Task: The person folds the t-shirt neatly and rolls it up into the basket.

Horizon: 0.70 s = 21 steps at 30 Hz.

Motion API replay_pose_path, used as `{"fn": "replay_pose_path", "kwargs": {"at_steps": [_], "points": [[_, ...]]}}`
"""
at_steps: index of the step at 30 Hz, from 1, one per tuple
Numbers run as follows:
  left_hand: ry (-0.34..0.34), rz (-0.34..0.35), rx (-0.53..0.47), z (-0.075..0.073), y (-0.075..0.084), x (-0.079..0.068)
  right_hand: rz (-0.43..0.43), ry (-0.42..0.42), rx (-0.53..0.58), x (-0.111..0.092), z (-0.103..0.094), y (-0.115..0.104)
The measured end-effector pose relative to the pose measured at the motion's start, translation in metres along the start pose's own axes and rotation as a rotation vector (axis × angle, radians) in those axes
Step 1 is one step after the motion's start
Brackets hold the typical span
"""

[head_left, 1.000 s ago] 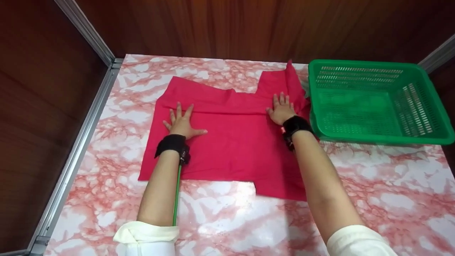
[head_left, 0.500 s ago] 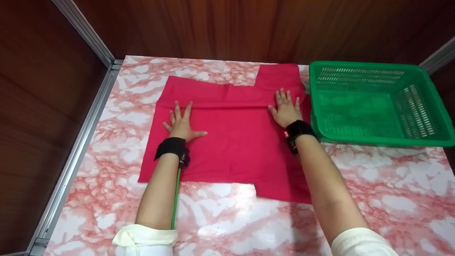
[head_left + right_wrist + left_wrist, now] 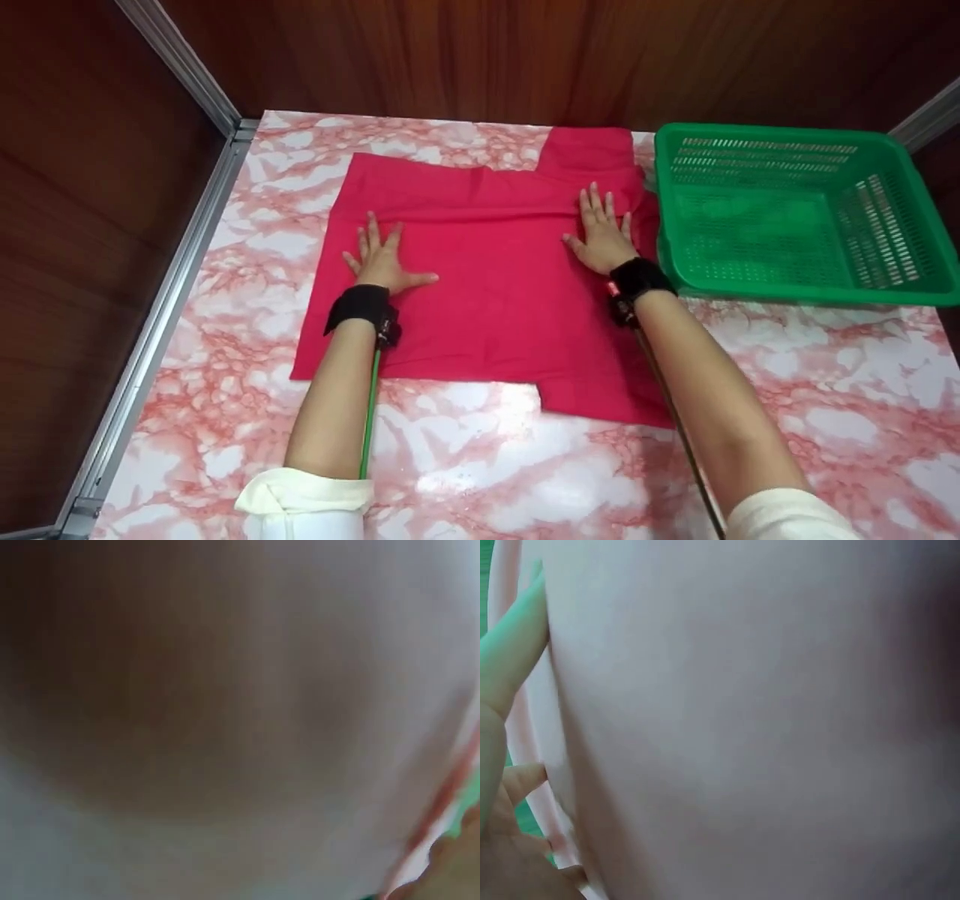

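A red short-sleeved shirt (image 3: 480, 300) lies spread on the table, its hem to the left and one sleeve pointing to the back. My left hand (image 3: 381, 262) rests on its left part with fingers spread and thumb out to the right. On the right part, below the far sleeve, my right hand (image 3: 604, 236) lies with straight, spread fingers. A low ridge of cloth runs between the two hands near the fingertips. The shirt's right end is partly hidden by my right wrist and forearm. Both wrist views are mostly filled by blurred pale cloth.
A green plastic basket (image 3: 810, 292) stands at the right, close against the shirt's right end. The table (image 3: 465, 450) has a red and white marbled top. Brown wooden panels (image 3: 450, 60) rise behind it and at the left, with a metal rail (image 3: 180, 292) along the left edge.
The far sleeve has gone from bunched and folded to flat. The upper part of the shirt has spread toward the back. My right hand has shifted slightly; the left stays in place.
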<state>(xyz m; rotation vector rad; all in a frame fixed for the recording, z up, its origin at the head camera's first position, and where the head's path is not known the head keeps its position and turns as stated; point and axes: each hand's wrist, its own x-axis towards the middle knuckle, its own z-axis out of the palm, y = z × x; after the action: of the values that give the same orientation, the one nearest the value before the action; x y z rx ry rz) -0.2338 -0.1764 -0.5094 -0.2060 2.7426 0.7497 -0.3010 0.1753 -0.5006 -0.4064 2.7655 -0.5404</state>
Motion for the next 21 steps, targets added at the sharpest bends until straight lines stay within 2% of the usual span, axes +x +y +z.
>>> {"fn": "replay_pose_path", "kwargs": {"at_steps": [2, 5, 8, 10, 15, 21], "points": [[0.002, 0.024, 0.007, -0.001, -0.004, -0.003, -0.056, 0.026, 0.035, -0.013, -0.005, -0.003], [0.017, 0.091, 0.01, -0.002, -0.015, -0.01, -0.133, 0.062, 0.078, -0.045, -0.014, -0.008], [0.023, 0.157, 0.003, -0.006, -0.028, -0.024, -0.204, 0.126, 0.102, -0.088, -0.022, -0.006], [0.015, 0.185, 0.007, -0.009, -0.037, -0.039, -0.227, 0.171, 0.119, -0.12, -0.024, 0.0], [0.023, 0.236, 0.013, -0.015, -0.061, -0.084, -0.183, 0.215, 0.155, -0.19, -0.022, 0.022], [0.031, 0.228, -0.009, -0.017, -0.088, -0.133, -0.065, 0.193, 0.174, -0.243, -0.004, 0.035]]}}
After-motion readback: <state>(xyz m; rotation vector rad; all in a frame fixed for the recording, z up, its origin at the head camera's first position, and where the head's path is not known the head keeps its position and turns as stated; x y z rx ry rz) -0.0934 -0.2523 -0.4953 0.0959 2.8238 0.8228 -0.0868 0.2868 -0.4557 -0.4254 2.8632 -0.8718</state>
